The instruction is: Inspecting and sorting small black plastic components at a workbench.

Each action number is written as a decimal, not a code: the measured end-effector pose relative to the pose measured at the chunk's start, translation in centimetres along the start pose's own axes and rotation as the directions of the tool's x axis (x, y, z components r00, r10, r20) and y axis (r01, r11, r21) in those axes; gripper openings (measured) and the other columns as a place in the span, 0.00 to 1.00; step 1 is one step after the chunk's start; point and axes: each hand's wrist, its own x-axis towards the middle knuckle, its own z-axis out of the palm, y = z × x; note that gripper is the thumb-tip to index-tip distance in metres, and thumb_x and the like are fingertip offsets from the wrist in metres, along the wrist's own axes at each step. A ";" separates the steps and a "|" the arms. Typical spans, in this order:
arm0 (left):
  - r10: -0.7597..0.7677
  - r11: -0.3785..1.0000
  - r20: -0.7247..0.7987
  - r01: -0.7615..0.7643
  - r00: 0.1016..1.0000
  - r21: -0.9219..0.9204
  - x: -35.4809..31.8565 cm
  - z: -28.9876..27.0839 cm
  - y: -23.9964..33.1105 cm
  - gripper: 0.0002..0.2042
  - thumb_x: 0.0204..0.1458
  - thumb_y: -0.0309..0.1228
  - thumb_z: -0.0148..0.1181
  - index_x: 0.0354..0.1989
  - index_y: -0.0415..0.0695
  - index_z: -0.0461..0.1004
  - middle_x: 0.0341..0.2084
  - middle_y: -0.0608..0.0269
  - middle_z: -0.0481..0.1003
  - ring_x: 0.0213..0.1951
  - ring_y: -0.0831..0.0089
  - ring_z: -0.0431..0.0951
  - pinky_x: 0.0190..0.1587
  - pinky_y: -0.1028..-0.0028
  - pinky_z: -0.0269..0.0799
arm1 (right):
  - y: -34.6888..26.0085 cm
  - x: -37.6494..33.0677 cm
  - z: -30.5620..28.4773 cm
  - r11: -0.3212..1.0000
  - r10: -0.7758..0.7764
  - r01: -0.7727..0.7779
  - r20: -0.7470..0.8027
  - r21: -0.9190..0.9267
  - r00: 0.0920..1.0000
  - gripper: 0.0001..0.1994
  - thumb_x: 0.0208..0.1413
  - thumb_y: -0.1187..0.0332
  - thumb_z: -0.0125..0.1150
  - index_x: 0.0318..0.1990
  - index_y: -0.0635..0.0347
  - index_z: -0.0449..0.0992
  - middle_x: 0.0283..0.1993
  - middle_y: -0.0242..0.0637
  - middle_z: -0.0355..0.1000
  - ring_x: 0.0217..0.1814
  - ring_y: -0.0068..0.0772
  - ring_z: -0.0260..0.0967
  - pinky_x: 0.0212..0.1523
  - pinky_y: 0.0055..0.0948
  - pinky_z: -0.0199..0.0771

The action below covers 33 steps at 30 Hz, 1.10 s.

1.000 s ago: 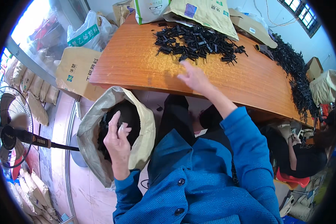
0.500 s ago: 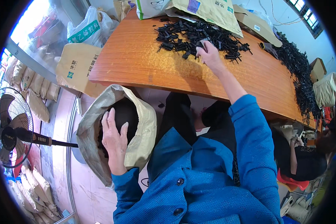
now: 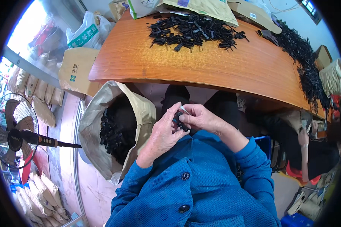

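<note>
In front of my body both hands come together over a small black plastic part (image 3: pixel 181 120). My left hand (image 3: pixel 161 132) has its fingers and thumb closed around it. The thumb and fingers of my right hand (image 3: pixel 204 118) pinch at the same part from the other side. A small pale, thin object (image 3: pixel 184 109) shows at my right fingertips; its kind I cannot make out. Left of my lap stands an open woven sack (image 3: pixel 144 108) with many black plastic parts (image 3: pixel 115 132) inside. A loose pile of similar black pieces (image 3: pixel 195 32) lies on the wooden table (image 3: pixel 178 68).
More black pieces (image 3: pixel 299 56) heap along the table's right end. Paper sacks (image 3: pixel 204 9) lie behind the near pile. A standing fan (image 3: pixel 15 138) is at far left, near stacked filled sacks (image 3: pixel 38 196). A co-worker (image 3: pixel 310 155) sits at the right.
My right hand has come back from the pile on the table to my lap. My left hand has left the sack opening and met it at the small black part.
</note>
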 end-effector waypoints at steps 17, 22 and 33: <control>-0.220 0.824 0.083 0.230 0.972 -0.517 -1.2 1.4 -1.9 0.23 0.50 0.19 0.60 0.54 0.43 0.62 0.31 0.61 0.74 0.28 0.77 0.76 0.28 0.82 0.71 | 2.3 -3.4 1.2 0.999 0.014 -0.011 -0.049 0.049 0.999 0.18 0.64 0.56 0.49 0.54 0.57 0.67 0.24 0.22 0.62 0.22 0.11 0.52 0.20 0.14 0.49; -0.225 0.834 0.042 0.215 0.973 -0.508 -1.1 1.7 -2.0 0.22 0.50 0.18 0.59 0.54 0.44 0.62 0.29 0.63 0.73 0.26 0.78 0.76 0.26 0.83 0.71 | 3.3 -2.9 1.5 0.990 -0.128 0.117 -0.164 -0.076 0.978 0.14 0.66 0.57 0.44 0.48 0.58 0.67 0.24 0.23 0.60 0.22 0.12 0.54 0.21 0.16 0.53; -0.127 0.953 -0.090 0.096 0.988 -0.288 -1.2 1.9 -1.9 0.16 0.49 0.14 0.54 0.44 0.44 0.60 0.27 0.65 0.70 0.22 0.82 0.72 0.23 0.84 0.68 | 3.8 -2.9 2.7 0.842 -0.361 0.247 -0.162 -0.479 0.918 0.11 0.67 0.63 0.43 0.42 0.61 0.66 0.25 0.31 0.62 0.27 0.19 0.60 0.28 0.22 0.62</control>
